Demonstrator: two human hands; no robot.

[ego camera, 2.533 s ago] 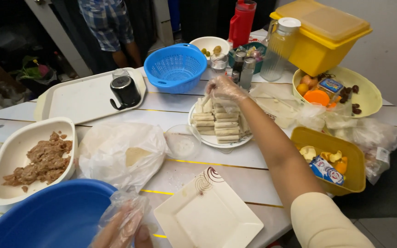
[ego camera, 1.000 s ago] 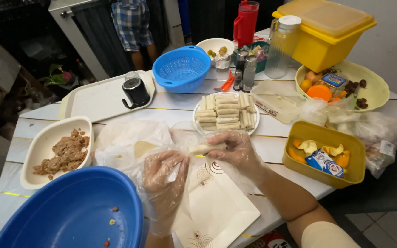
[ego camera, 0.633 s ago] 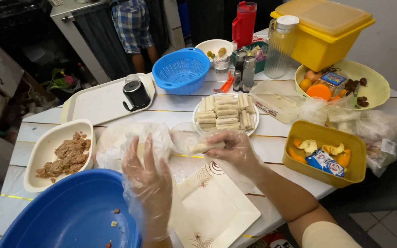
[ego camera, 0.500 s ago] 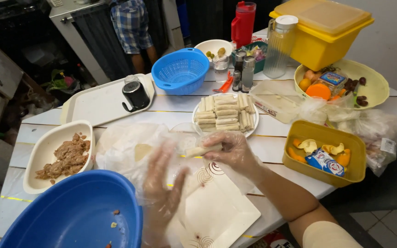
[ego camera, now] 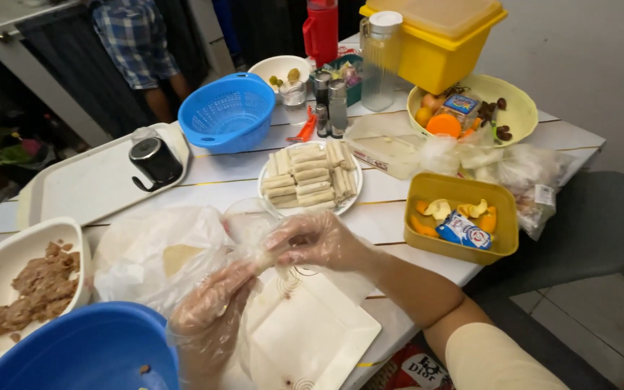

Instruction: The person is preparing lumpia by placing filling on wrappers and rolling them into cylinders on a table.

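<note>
Both my hands wear clear plastic gloves. My right hand (ego camera: 321,242) and my left hand (ego camera: 214,302) meet above a square white plate (ego camera: 312,345) and pinch a thin pale wrapper sheet (ego camera: 263,249) between their fingertips. Just beyond them stands a round plate of rolled pale spring rolls (ego camera: 310,177). A crumpled plastic bag with round wrappers (ego camera: 154,253) lies left of my hands. Further left sits a white bowl of brown minced filling (ego camera: 29,289).
A big blue bowl (ego camera: 88,354) fills the near left. A blue colander (ego camera: 225,112), a tray with a black mug (ego camera: 154,159), a yellow tub of peels (ego camera: 460,217), a fruit bowl (ego camera: 508,105) and a yellow lidded box (ego camera: 435,36) crowd the table. A person in a plaid shirt (ego camera: 135,50) stands behind.
My right hand came back from the plate of rolls to the square plate. My left hand rose, and both hands now hold the wrapper sheet together.
</note>
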